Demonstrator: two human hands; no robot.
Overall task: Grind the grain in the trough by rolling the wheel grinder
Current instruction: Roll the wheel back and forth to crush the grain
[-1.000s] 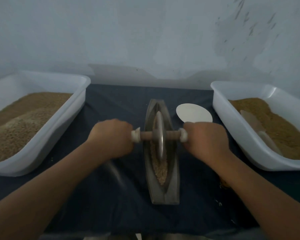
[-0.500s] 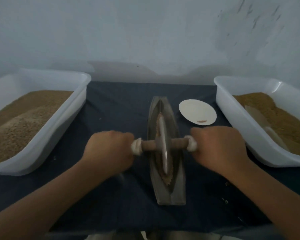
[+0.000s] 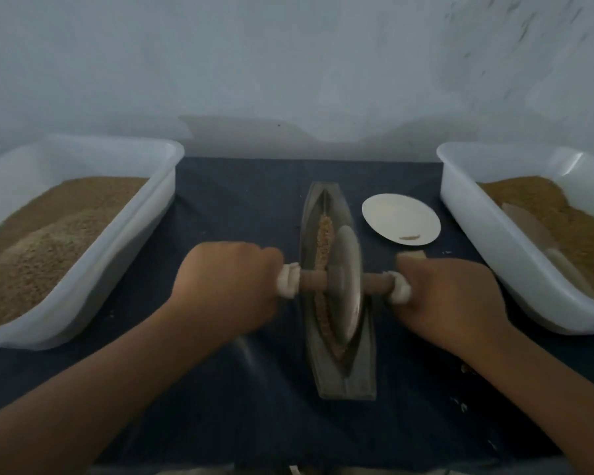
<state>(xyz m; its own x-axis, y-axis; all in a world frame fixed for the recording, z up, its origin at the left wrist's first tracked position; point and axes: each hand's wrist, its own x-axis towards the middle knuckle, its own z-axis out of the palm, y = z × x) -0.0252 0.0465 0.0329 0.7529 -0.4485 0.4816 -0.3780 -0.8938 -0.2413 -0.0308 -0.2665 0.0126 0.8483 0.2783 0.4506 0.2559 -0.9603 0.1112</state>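
Head view: nearest the camera, two bare forearms are seen reaching in from the lower corners over a dark cloth (image 3: 240, 200), on which a few crumbs are scattered at the near right. The near end of the trough (image 3: 343, 382), a long grey boat-shaped block lying near to far, is seen between the forearms. Further in, the left hand (image 3: 230, 286) is curled into a fist round the left end of the axle (image 3: 312, 282), and the right hand (image 3: 450, 296) is curled in the same way round the right end; white wrapping (image 3: 287, 281) shows just inside each fist. The wheel (image 3: 347, 282), a grey disc, is held on edge in the groove about midway along the trough, leaning a little to the right. The grain (image 3: 324, 231) lies in a thin brown line along the groove, showing both nearer and farther than the wheel. Just right of the trough's far half, a pale round plate (image 3: 398, 217) with a small brown smear is set on the cloth. A left tub (image 3: 144, 228) and a right tub (image 3: 477, 241), both white and holding brown grain, are placed at the sides. A pale wall (image 3: 288, 63) closes the far side.
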